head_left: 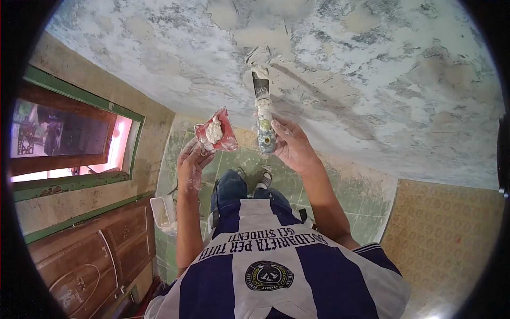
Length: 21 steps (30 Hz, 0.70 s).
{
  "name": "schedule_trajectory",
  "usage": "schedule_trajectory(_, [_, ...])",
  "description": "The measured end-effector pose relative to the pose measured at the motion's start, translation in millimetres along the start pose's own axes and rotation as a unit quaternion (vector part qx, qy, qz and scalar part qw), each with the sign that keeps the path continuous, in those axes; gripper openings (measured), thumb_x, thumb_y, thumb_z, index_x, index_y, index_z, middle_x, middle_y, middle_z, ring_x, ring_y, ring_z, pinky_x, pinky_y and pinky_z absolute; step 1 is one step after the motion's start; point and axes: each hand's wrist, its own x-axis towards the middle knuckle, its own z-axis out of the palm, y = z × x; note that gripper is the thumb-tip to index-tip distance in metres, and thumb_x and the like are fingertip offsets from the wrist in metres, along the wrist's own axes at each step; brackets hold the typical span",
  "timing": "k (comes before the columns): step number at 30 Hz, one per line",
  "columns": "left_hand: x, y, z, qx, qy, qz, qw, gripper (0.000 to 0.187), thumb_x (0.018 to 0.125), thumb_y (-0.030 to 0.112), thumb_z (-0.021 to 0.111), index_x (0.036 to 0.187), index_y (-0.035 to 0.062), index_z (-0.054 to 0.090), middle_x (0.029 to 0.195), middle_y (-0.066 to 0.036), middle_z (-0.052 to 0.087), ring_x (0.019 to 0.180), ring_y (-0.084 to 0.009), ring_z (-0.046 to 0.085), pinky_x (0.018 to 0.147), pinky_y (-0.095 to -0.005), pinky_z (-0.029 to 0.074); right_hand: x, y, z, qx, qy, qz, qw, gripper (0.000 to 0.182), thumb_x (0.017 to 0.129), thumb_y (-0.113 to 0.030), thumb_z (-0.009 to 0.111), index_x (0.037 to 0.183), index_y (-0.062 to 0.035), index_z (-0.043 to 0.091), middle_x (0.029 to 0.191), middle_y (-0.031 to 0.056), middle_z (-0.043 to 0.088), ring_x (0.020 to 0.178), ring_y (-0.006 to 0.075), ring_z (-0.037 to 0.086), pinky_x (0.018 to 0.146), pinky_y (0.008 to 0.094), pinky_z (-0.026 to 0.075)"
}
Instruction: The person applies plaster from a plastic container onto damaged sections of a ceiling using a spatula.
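Note:
My left hand (192, 162) grips the lower edge of a red plastic scraper (228, 137), its surface smeared white. A lump of off-white putty (214, 131) sits on it. Closed around the caked handle of a putty knife (264, 122) is my right hand (293, 142). The knife points up and away from me, and its dark blade (260, 85) carries putty at the tip, which meets the wall (319, 58) or lies very close to it. Grey and beige patches of putty cover the wall around the tip.
A green-framed window (135, 143) stands on the left, above a brown wooden panelled door (117, 239). Below my left arm, a white container (162, 212) rests near the green tiled floor (297, 191). A patterned tan surface (441, 228) lies at the right.

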Motion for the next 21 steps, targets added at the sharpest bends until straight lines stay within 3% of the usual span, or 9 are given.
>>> schedule_trajectory(3, [-2.4, 4.7, -7.6, -0.003, 0.006, 0.002, 1.000, 0.036, 0.094, 0.012, 0.055, 0.127, -0.0035, 0.052, 0.110, -0.016, 0.067, 0.093, -0.0252, 0.069, 0.082, -0.0352, 0.057, 7.7, 6.7, 0.0, -0.050, -0.038, -0.010, 0.998, 0.044, 0.098, -0.020, 0.055, 0.135, 0.0021, 0.046, 0.120, 0.0163, 0.062, 0.100, 0.0217, 0.066, 0.084, 0.0394, 0.056])
schedule_trajectory(7, [19.8, 20.7, -29.1, -0.007, 0.000, -0.013, 1.000, 0.037, 0.093, 0.011, 0.055, 0.127, -0.0030, 0.052, 0.109, -0.016, 0.067, 0.092, -0.0257, 0.069, 0.081, -0.0355, 0.057, 20.0, 30.3, 8.5, -0.061, 0.032, -0.013, 0.998, 0.045, 0.096, -0.018, 0.059, 0.136, -0.0018, 0.045, 0.119, 0.0165, 0.063, 0.101, 0.0226, 0.067, 0.083, 0.0374, 0.057])
schedule_trajectory(9, [37.8, 32.9, -40.7, 0.002, 0.006, -0.009, 1.000, 0.036, 0.093, 0.009, 0.055, 0.127, -0.0031, 0.052, 0.108, -0.015, 0.067, 0.092, -0.0250, 0.069, 0.081, -0.0353, 0.057, 34.9, 48.7, 17.7, -0.093, 0.105, -0.066, 0.988, 0.043, 0.094, -0.020, 0.062, 0.130, 0.0008, 0.049, 0.114, 0.0097, 0.064, 0.096, 0.0166, 0.067, 0.074, 0.0329, 0.060])
schedule_trajectory(11, [63.1, 41.6, -55.8, 0.011, -0.029, -0.017, 0.999, 0.034, 0.093, 0.009, 0.055, 0.125, -0.0024, 0.053, 0.106, -0.013, 0.068, 0.092, -0.0240, 0.069, 0.080, -0.0347, 0.057, 50.7, 62.1, 27.3, -0.099, 0.119, -0.107, 0.982, 0.043, 0.092, -0.017, 0.066, 0.128, 0.0011, 0.051, 0.113, 0.0105, 0.064, 0.096, 0.0159, 0.066, 0.077, 0.0317, 0.058])
schedule_trajectory(13, [88.4, 63.2, -71.3, 0.038, -0.047, -0.032, 0.998, 0.032, 0.093, 0.010, 0.056, 0.123, -0.0008, 0.054, 0.106, -0.012, 0.068, 0.092, -0.0229, 0.068, 0.079, -0.0340, 0.057, 81.9, 89.0, 32.0, -0.212, 0.168, -0.284, 0.920, 0.045, 0.089, -0.012, 0.069, 0.127, 0.0022, 0.051, 0.112, 0.0114, 0.064, 0.096, 0.0152, 0.064, 0.079, 0.0295, 0.056])
schedule_trajectory(15, [114.2, 86.2, -91.3, 0.072, -0.090, -0.041, 0.992, 0.031, 0.093, 0.010, 0.056, 0.122, -0.0001, 0.054, 0.106, -0.012, 0.068, 0.092, -0.0218, 0.068, 0.079, -0.0341, 0.057, 112.2, 108.6, 40.2, -0.174, 0.225, -0.316, 0.905, 0.046, 0.086, -0.007, 0.071, 0.127, 0.0049, 0.052, 0.110, 0.0115, 0.064, 0.097, 0.0150, 0.063, 0.080, 0.0285, 0.054])
schedule_trajectory(17, [147.2, 104.0, -111.1, 0.095, -0.088, -0.061, 0.990, 0.031, 0.093, 0.010, 0.056, 0.122, -0.0013, 0.054, 0.106, -0.012, 0.068, 0.091, -0.0215, 0.068, 0.078, -0.0342, 0.057, 146.2, 125.3, 40.4, -0.226, 0.346, -0.348, 0.842, 0.044, 0.086, -0.003, 0.070, 0.125, 0.0064, 0.052, 0.107, 0.0112, 0.064, 0.097, 0.0157, 0.063, 0.079, 0.0293, 0.054])
schedule_trajectory(18, [156.3, 120.7, -109.2, 0.104, -0.131, -0.078, 0.983, 0.031, 0.093, 0.009, 0.056, 0.122, -0.0018, 0.054, 0.105, -0.013, 0.068, 0.089, -0.0224, 0.069, 0.077, -0.0342, 0.058, 155.1, 123.9, 53.8, -0.227, 0.401, -0.354, 0.814, 0.042, 0.085, 0.000, 0.069, 0.123, 0.0072, 0.053, 0.105, 0.0117, 0.064, 0.095, 0.0162, 0.064, 0.076, 0.0290, 0.056])
schedule_trajectory(21, [197.1, 142.0, -131.6, 0.165, -0.173, -0.097, 0.966, 0.032, 0.093, 0.009, 0.057, 0.123, -0.0017, 0.053, 0.105, -0.014, 0.067, 0.089, -0.0229, 0.069, 0.076, -0.0344, 0.058, 190.2, 138.0, 45.2, -0.179, 0.455, -0.445, 0.750, 0.040, 0.084, 0.002, 0.069, 0.121, 0.0077, 0.055, 0.106, 0.0134, 0.064, 0.091, 0.0161, 0.065, 0.072, 0.0286, 0.057])
